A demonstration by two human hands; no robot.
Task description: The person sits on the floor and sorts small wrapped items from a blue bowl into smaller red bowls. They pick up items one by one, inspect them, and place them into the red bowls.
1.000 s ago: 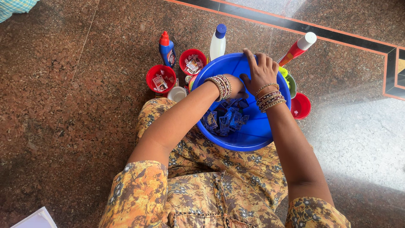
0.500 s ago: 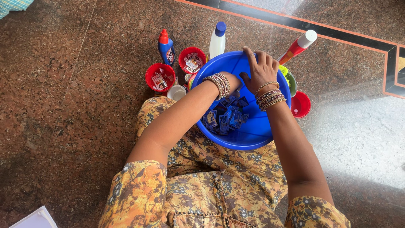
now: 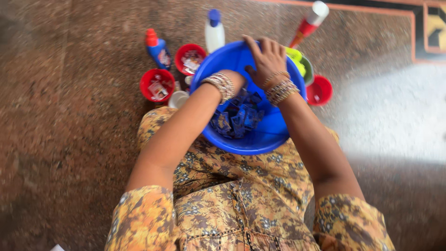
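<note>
Both hands meet inside the blue basin (image 3: 274, 135) on the lap, left hand (image 3: 234, 80) dipped toward the blue sachets (image 3: 237, 118), grip hidden, right hand (image 3: 265, 58) spread open above them, apparently sorting.

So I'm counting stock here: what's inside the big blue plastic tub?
The blue plastic tub holds a pile of small blue sachets. Both hands, left and right, cover whatever lies beneath them.

Floor (image 3: 69, 116): speckled reddish-brown polished stone, spread left and near.
Border (image 3: 418, 28): black band edged orange ran far right.
Light (image 3: 395, 116): bright patch washed the right.
</note>
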